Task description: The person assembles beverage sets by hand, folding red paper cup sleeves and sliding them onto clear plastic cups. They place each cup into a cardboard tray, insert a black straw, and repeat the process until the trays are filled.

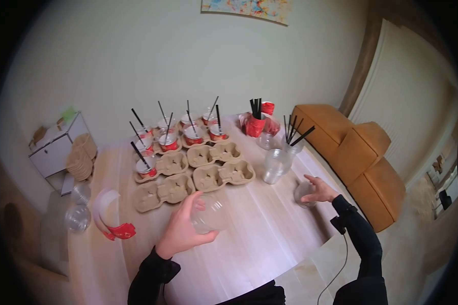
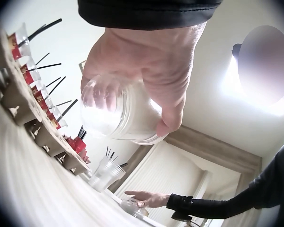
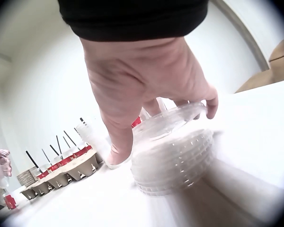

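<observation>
My left hand (image 1: 179, 233) holds a clear plastic cup (image 1: 211, 216) over the front of the table. In the left wrist view the fingers (image 2: 102, 99) wrap one side of this cup and the thumb lies on the other. To the right, my right hand (image 1: 321, 191) reaches down over a stack of clear lids (image 3: 173, 165). The right wrist view shows the top lid (image 3: 168, 124) tilted up from the stack, gripped between thumb and fingers. Part of that lid is hidden behind the hand.
Cardboard cup carriers (image 1: 175, 189) stand at the middle left, several holding red-sleeved cups with black straws. Nested clear cups (image 1: 274, 168) and a red cup of straws (image 1: 255, 125) are at the right. Red-and-white sleeves (image 1: 122, 231) and clear cups (image 1: 78, 218) lie far left.
</observation>
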A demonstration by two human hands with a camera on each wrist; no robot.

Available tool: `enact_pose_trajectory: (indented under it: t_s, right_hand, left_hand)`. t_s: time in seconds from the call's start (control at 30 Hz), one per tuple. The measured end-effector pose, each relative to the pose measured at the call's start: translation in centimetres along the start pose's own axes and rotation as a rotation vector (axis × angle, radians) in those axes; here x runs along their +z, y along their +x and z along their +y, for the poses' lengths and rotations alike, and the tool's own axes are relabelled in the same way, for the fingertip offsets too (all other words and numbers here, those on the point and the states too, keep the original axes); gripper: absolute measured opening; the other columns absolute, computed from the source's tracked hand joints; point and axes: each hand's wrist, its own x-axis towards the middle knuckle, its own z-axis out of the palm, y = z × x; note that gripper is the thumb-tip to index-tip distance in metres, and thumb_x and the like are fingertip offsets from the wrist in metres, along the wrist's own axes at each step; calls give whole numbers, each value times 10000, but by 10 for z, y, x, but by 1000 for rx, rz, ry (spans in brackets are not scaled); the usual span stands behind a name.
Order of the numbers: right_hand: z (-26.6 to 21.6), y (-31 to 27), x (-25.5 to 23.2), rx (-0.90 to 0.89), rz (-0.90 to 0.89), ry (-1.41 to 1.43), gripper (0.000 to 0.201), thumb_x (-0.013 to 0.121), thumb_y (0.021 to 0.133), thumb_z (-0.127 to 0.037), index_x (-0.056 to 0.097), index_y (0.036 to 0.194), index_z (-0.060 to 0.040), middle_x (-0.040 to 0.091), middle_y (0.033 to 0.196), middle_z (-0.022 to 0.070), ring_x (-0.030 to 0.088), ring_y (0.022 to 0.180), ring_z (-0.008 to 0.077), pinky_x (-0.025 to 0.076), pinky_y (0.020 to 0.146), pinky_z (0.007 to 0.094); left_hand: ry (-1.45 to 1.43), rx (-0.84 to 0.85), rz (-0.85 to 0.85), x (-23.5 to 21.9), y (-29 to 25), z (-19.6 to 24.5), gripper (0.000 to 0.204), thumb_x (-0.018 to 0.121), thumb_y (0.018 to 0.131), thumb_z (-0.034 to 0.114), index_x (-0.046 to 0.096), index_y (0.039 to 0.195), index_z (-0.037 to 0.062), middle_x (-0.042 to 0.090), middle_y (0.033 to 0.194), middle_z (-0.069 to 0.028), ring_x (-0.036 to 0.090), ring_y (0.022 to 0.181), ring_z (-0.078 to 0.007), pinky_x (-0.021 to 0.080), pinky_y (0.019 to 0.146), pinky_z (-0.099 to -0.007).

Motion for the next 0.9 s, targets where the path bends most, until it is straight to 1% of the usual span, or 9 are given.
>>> enact_pose_trajectory:
  t_s: [0.07,0.23,0.37,0.43,0.57,0.67,0.77,0.83,0.9]
  right_hand:
    - [-8,0,-6,24,65,-205,1119,867,660,-600,396,1506,-39,503,1395,277,470,1297,404,397,1098,479]
    - [-85,-14,-13,120,224,-260,1089,817,683,-655,414,1501,-59,516,1348,262,452,1287,403,375,1106,469]
    - [-163,-32,21,-471,311,74,938,799,778,-548,430,1489,-59,503,1336,219,419,1299,383,346,1101,469]
    - [-214,-42,37,-688,193,190,970,808,771,-539,400,1507,-57,454,1363,231,403,1317,385,338,1110,463]
    - [-276,-37,72,-910,25,281,1026,804,763,-545,336,1540,-65,366,1409,251,405,1303,402,367,1088,453]
    - [-291,-20,97,-927,-20,370,1016,733,821,-588,298,1534,-9,378,1385,238,396,1310,396,357,1098,442]
    - [-302,-19,110,-902,40,356,931,685,871,-544,299,1512,9,381,1379,248,409,1296,403,365,1093,444]
    - [-308,-21,115,-840,30,387,883,681,887,-481,288,1500,19,385,1381,256,419,1285,408,362,1093,458]
    - [-311,-21,124,-816,122,432,881,689,869,-404,250,1531,-23,406,1343,256,462,1203,421,405,1034,448]
  left_hand:
    - [-25,-2,-15,0,1,1,961,877,659,253,386,1436,-29,611,1163,-154,622,1079,-241,489,940,-370]
    - [-104,-25,-49,-2,1,0,983,876,668,270,364,1463,1,607,1152,-145,623,1068,-225,490,918,-361]
    - [-206,-95,-112,4,1,2,1030,877,671,277,319,1499,20,599,1140,-136,625,1040,-213,505,870,-353]
    - [-189,-64,-132,10,-1,-1,1042,877,674,278,306,1503,11,595,1137,-138,628,1025,-219,512,870,-360]
    - [-149,-23,-154,17,-3,9,1116,892,678,295,236,1516,-38,589,1190,-170,638,1064,-250,518,926,-385]
    - [-203,40,-99,21,-4,1,1215,922,657,237,139,1552,-12,500,1362,-166,552,1242,-248,454,1041,-378]
    - [-298,-8,-71,18,-7,-1,1291,949,631,282,99,1555,-20,444,1438,-182,499,1329,-270,433,1077,-392]
    - [-239,41,-51,15,-6,2,1274,937,633,255,102,1553,-26,501,1381,-197,564,1261,-282,462,1044,-389]
    - [68,21,12,13,-6,9,1214,873,674,324,111,1524,-89,578,1266,-262,650,1079,-394,531,898,-436]
